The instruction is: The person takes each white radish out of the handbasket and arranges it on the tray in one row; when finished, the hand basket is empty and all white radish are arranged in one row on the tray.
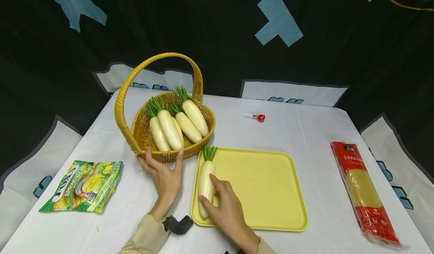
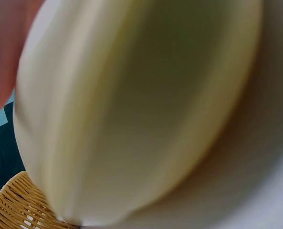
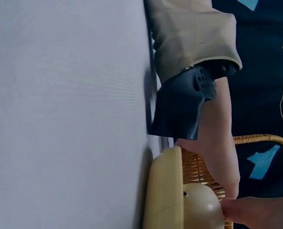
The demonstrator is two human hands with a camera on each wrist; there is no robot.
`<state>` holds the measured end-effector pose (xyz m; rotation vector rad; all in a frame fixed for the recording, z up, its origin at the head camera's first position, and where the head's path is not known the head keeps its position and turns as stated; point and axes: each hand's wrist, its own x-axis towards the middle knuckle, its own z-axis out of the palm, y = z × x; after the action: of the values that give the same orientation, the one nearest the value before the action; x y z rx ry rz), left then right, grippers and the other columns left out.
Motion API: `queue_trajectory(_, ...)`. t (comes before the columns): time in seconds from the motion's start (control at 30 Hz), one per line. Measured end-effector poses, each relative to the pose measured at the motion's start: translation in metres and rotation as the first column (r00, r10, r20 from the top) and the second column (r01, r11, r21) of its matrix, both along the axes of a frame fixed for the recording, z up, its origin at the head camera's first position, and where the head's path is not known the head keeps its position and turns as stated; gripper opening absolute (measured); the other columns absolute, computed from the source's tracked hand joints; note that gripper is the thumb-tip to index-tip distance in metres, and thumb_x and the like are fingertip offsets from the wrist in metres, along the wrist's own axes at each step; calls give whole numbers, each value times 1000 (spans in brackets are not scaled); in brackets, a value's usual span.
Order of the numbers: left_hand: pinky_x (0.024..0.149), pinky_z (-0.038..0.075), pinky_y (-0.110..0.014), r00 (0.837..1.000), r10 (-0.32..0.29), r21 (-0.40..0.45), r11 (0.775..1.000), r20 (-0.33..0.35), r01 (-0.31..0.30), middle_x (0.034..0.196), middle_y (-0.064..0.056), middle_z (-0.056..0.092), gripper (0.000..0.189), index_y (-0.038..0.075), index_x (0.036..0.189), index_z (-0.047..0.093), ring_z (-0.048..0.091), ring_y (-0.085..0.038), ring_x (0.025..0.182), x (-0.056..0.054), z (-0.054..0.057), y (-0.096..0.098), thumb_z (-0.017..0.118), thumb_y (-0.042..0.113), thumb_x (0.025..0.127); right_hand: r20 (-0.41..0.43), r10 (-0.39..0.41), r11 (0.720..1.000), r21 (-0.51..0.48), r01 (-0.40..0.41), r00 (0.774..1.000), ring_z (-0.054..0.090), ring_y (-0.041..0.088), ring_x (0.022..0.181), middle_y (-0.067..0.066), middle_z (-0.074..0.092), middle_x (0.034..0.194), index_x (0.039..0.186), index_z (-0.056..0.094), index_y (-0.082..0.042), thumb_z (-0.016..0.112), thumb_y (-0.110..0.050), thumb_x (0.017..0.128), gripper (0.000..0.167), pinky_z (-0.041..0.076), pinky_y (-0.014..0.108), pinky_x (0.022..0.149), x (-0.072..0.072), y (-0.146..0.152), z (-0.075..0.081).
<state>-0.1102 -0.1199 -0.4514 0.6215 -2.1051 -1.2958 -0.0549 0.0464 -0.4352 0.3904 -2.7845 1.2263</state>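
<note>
My right hand [image 1: 228, 208] grips a white radish [image 1: 205, 182] with green leaf stubs, thumb and index finger laid across it. The radish lies lengthwise along the left side of a yellow tray [image 1: 261, 190]. In the right wrist view, the rounded end of the radish [image 3: 202, 207] shows beside the thumb [image 3: 256, 212]. My left hand [image 1: 166, 180] touches the front rim of a woven basket [image 1: 166, 156], fingers spread and fairly straight. Several white radishes [image 1: 169, 129] lie inside it, leaves toward the back. The left wrist view is blurred, with basket wicker [image 2: 29, 205] at lower left.
A green and yellow snack bag [image 1: 84, 186] lies at the left of the white table. A red-wrapped lollipop [image 1: 260, 118] sits behind the tray. On the far right lies a long red and yellow packet [image 1: 366, 193]. The basket's tall handle [image 1: 169, 55] arches above it.
</note>
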Motion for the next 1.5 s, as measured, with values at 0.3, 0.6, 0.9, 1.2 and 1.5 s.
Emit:
queue_trajectory(0.3,102,22,-61,1000,7,0,1000,-1,-7,146,-27,-15,91,21,140,5,-1,-41,137,0,-1,0,64,50,77,-4,-6,1000,10,6,1000,53,9,78,2,55,105,132,47,-17,65,-43,79,62,40,17,61,-4,3,-1)
queue_trajectory(0.6,103,21,-60,1000,15,-7,1000,-9,-15,145,-28,-14,91,21,140,6,-3,-40,138,1,-1,-1,65,49,77,10,-10,999,50,10,1000,57,12,85,3,54,111,130,47,-18,63,-45,80,59,42,22,63,-9,7,3)
queue_trajectory(0.9,100,25,-61,1000,12,15,1000,5,-12,146,-26,-17,90,23,140,5,-1,-41,137,1,-2,-1,64,50,78,-39,-8,1000,21,9,999,57,20,89,12,55,113,133,44,-14,65,-40,81,61,42,24,62,-29,13,18)
queue_trajectory(1.2,96,29,-61,1000,11,24,1000,27,-12,147,-25,-18,90,23,141,5,7,-45,135,2,1,-1,63,52,78,-42,-38,993,-110,34,998,55,27,101,13,51,123,137,38,-15,64,-34,83,63,48,41,78,-64,20,62)
queue_trajectory(1.5,101,25,-61,1000,6,31,999,9,-6,146,-26,-18,91,23,141,6,0,-42,137,2,0,0,64,51,77,-84,45,992,-114,-54,995,54,29,108,13,49,129,140,33,-17,62,-33,84,65,45,43,87,-108,6,94)
